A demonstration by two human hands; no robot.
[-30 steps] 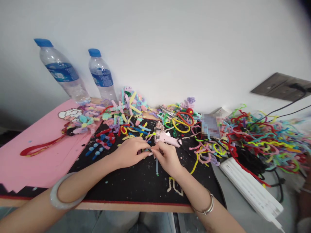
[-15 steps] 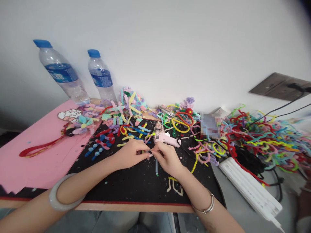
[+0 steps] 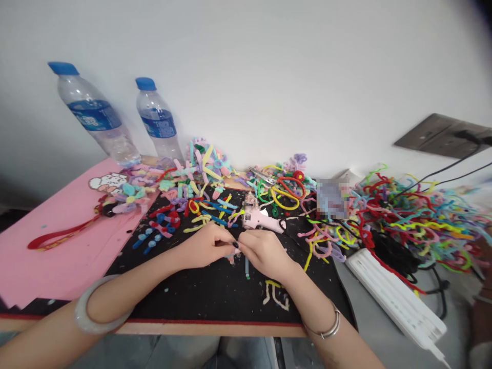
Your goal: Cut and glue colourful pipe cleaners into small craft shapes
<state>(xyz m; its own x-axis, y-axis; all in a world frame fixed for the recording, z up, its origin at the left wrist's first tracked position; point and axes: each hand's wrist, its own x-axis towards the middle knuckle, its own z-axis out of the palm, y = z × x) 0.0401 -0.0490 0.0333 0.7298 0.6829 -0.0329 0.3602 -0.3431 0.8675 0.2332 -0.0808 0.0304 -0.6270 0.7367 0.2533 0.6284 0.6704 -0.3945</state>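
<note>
- Grip: the left hand and right hand meet at the fingertips, both pinching one small pinkish piece just above the black mat. Fingers cover most of it, so its shape and material cannot be told; a tiny dark spot there could be a nail or a bead.
- Pose: both hands are turned knuckles up, fingers curled inward; the forearms slant in from the lower corners, cut off by the frame. A thick, smooth, pale bangle rings the left arm, a thin metal bracelet the right.
- Just below the fingertips lies a straight, fuzzy blue-grey stem, its upper end hidden by the right hand; nearer the front edge is a bent cream-and-yellow stem.
- Beyond the hands lies a pale pink plastic glue gun, its nozzle end crusted and ragged.
- To its left, short plush pieces in blue and red are coiled and twisted.
- The black mat is flecked with lint over a wood-edged counter; smooth pink sheets cover the left end.
- Right: a tangled chenille-stem heap, a pixelated patch hiding its contents, and a glossy white power strip.
- Behind stand two clear, blue-capped plastic bottles.
</note>
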